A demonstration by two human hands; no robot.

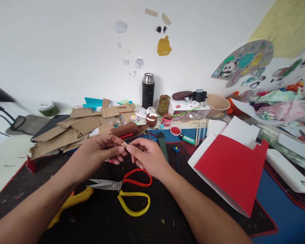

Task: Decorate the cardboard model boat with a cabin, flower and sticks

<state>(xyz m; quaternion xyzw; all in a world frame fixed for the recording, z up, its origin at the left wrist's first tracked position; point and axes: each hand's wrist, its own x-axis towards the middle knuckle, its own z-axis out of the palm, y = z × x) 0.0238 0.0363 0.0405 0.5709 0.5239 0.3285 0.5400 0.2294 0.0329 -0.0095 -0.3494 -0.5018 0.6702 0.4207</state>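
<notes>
My left hand (105,150) and my right hand (148,156) meet at the middle of the work mat. Their fingertips pinch a small tan strip (124,144) from both sides; most of it is hidden, and its material cannot be made out. Below the hands lie scissors (114,185) with one red and one yellow handle, blades spread and pointing left. A yellow-handled tool (77,200) is partly covered by my left forearm. Just behind the hands rests a brown cylinder (124,130), and a dark green tool (163,145) lies beyond my right hand.
Cardboard pieces (66,132) are piled at the back left. Along the wall stand a black thermos (148,91), small paint jars (151,119) and a white box (189,110). Red corrugated sheet (234,169) lies over white paper at right, near a long white device (287,171).
</notes>
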